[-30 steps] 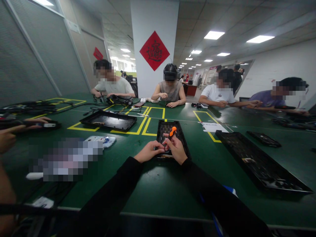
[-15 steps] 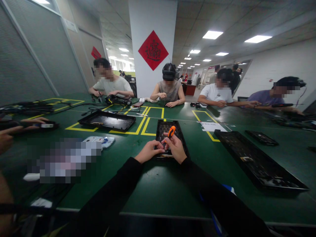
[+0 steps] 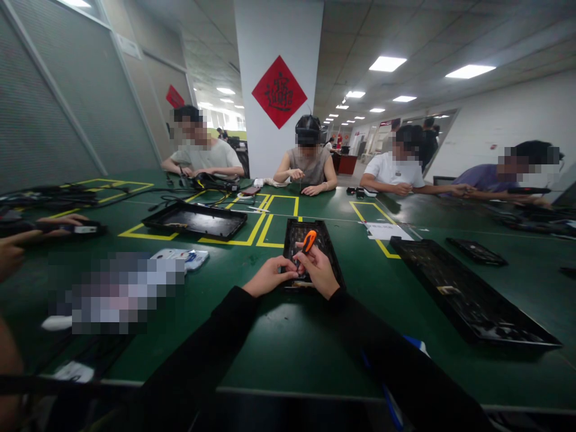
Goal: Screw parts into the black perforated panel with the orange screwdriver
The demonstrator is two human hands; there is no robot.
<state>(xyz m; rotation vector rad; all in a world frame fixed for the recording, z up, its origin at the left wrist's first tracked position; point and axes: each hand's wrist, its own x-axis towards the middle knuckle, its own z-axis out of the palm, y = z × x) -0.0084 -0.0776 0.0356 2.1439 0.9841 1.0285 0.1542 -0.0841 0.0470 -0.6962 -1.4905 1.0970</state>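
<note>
A black plastic casing (image 3: 330, 255) lies in front of me on the green table, with both hands over its near half. My right hand (image 3: 321, 271) is closed around a screwdriver (image 3: 309, 241) with an orange and black handle, its handle slanting up and its tip end down by the casing. Just left of it, my left hand (image 3: 270, 275) has thumb and fingers pinched together close to the screwdriver's lower end. Whatever lies between those left fingertips is too small to make out. The fingers hide part of the casing's inside.
A long black casing (image 3: 472, 294) lies to the right, near a small black panel (image 3: 476, 251) and a white paper (image 3: 387, 231). Another black tray-like casing (image 3: 198, 221) sits left of centre. Cables (image 3: 211, 181) and several seated people surround the table. A co-worker's hand (image 3: 63, 223) reaches in at left.
The screwdriver's handle has tipped slightly and shifted a little left in my right hand. My left hand has barely moved. At far right, a person leans slightly differently.
</note>
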